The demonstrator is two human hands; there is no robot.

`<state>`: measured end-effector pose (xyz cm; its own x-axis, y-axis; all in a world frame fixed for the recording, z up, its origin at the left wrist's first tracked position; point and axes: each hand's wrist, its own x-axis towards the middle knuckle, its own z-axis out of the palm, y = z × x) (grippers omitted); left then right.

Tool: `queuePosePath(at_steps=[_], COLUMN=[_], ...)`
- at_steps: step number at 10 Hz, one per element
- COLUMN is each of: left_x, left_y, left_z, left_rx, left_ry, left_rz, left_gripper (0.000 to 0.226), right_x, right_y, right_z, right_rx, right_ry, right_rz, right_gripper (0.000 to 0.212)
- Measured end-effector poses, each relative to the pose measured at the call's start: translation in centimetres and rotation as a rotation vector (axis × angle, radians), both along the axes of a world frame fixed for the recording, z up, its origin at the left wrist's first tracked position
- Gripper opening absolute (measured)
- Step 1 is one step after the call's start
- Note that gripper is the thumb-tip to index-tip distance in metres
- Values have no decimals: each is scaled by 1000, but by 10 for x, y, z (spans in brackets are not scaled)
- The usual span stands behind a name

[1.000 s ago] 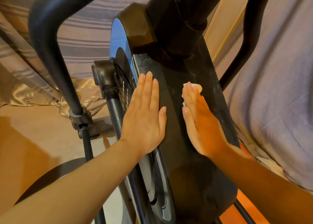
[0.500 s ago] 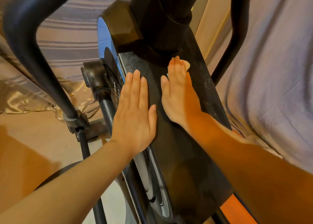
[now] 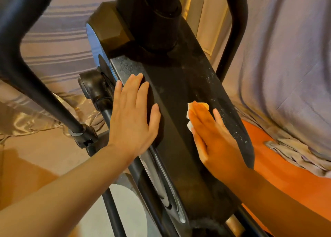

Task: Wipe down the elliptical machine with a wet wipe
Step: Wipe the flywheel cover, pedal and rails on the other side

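Wet wipe [image 3: 198, 105] sits flat on the elliptical's black flywheel housing [image 3: 176, 97], right half of the top face, mostly hidden under the right hand [image 3: 214, 138]. Only its white edges show past the fingertips and index side. Right hand fingers straight and together, pressing the wipe down, nothing curled. Left hand [image 3: 133, 117] lies flat on the housing's left edge, fingers extended and relaxed, holding nothing. Dust speckles along the housing's right rim and near the center post [image 3: 150, 18]. Black handlebar arm [image 3: 26, 72] left of frame. Striped fabric [image 3: 59, 45] behind, grey sheet [image 3: 286, 66] right, orange surface [image 3: 279, 174] below it.
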<state>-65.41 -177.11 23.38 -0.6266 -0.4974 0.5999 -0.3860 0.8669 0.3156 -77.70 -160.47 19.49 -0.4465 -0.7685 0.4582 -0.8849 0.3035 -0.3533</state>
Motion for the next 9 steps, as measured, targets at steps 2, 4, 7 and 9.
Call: queuePosePath(at_steps=[2,4,7,9], left_x=[-43,-51,-51,-52], left_y=[-1,-3,-1,-1], left_z=[13,3,1,0], left_rx=[-2,-112,-139,-164], left_ry=[50,4,-39,-61], left_rz=[109,195,219,232], left_gripper=[55,60,61,62], right_x=[0,-17,-58,-43], right_y=[0,-40,-124,-109], right_z=[-11,19,71,59], right_rx=[-11,-33,79,-29], right_ry=[173,68,72,72], right_rz=[33,85,60,35], right_gripper=[53,50,59,57])
